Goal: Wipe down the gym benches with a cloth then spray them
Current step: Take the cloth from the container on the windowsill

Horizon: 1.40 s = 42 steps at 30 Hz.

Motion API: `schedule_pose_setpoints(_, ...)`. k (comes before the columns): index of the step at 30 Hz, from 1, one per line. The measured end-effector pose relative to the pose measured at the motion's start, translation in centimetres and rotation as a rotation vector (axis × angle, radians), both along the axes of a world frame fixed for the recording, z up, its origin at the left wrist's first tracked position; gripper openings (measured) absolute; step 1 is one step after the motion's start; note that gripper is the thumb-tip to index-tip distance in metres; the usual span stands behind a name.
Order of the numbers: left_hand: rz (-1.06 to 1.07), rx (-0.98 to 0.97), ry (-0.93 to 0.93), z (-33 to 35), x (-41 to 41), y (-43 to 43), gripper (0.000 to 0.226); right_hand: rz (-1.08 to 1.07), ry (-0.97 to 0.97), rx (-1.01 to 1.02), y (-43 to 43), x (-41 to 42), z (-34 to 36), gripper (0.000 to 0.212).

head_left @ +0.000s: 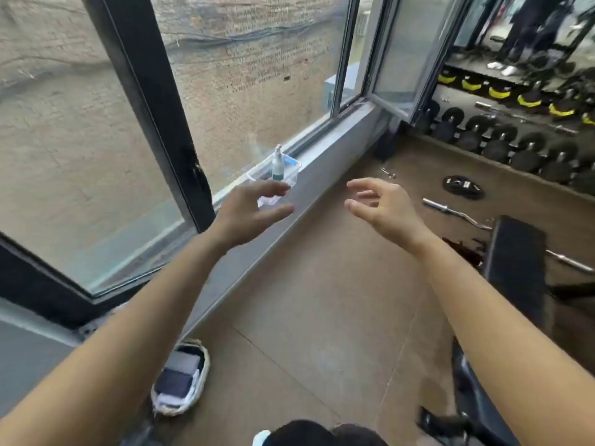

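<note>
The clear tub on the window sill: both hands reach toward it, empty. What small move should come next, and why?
Probably bring the left hand forward to grip the clear tub. Both hands are open and hold nothing, the right hand is farther off, and the tub holds the spray bottle the task needs.

Both bare forearms stretch forward and slightly inward from the lower corners. The left hand (249,212) is held out with its back up, fingers loosely spread and empty. The right hand (383,209) is raised beside it, fingers relaxed, slightly curled, holding nothing.
</note>
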<state>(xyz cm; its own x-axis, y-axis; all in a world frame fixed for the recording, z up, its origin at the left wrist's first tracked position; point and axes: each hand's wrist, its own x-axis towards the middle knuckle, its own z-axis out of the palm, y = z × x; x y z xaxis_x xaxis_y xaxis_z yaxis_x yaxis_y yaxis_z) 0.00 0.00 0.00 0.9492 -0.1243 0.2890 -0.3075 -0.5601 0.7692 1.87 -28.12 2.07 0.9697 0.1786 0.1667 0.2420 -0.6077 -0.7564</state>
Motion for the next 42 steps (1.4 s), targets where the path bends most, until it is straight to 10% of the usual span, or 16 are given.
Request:
schedule_pose_setpoints(15,-0.085,0.033,0.576,-20.2,-2.2,-3.1,0.044,-0.135,0.599,0.058,-0.5,-3.8,-20.6,0.03)
schedule_pose_setpoints(28,0.029,0.193,0.813,-22.7,13.9,-6.9,0.033,0.131,0.799,-0.141,-4.1,16.3,-26.7,0.038)
schedule_pose_setpoints(42,0.298,-0.056,0.794,-24.7,35.9,-3.2,0.028,0.176,0.763,-0.172,0.0,41.0,-27.7,0.031)
